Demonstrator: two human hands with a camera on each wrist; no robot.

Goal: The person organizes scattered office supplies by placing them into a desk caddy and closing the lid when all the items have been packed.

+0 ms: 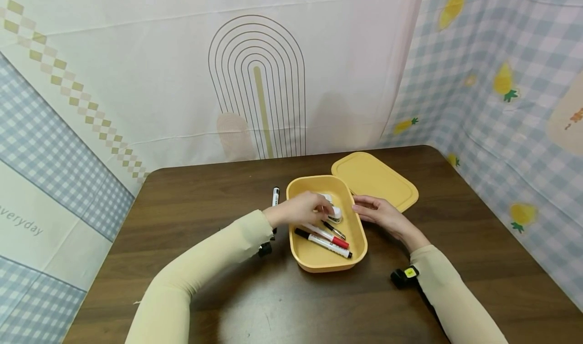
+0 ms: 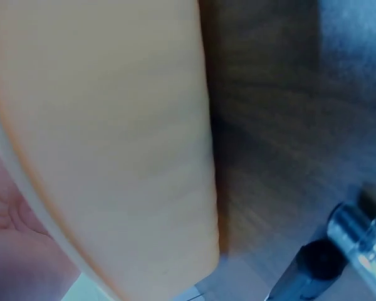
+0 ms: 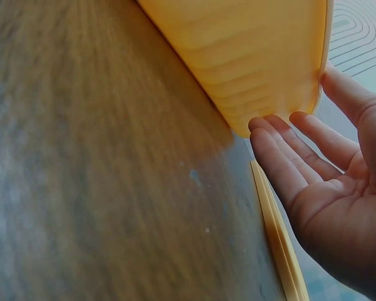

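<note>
A yellow open box (image 1: 328,263) stands on the table. My left hand (image 1: 302,208) reaches over its left wall, fingers bent down inside near a small white rounded object (image 1: 336,213); whether they pinch anything is hidden. In the box lie a white marker with black ends (image 1: 329,246), a red-capped marker (image 1: 339,242) and a slim dark pen (image 1: 334,229). My right hand (image 1: 384,215) touches the box's right side. In the right wrist view its fingers (image 3: 279,153) are nearly straight against the outer wall, thumb at the rim.
The flat yellow lid (image 1: 378,179) lies behind the box to the right. Left of the box, another white marker (image 1: 275,196) lies on the dark wooden table (image 1: 205,197), partly behind my left wrist. Pen-like items (image 2: 357,244) show beside the box. Patterned cloth hangs behind.
</note>
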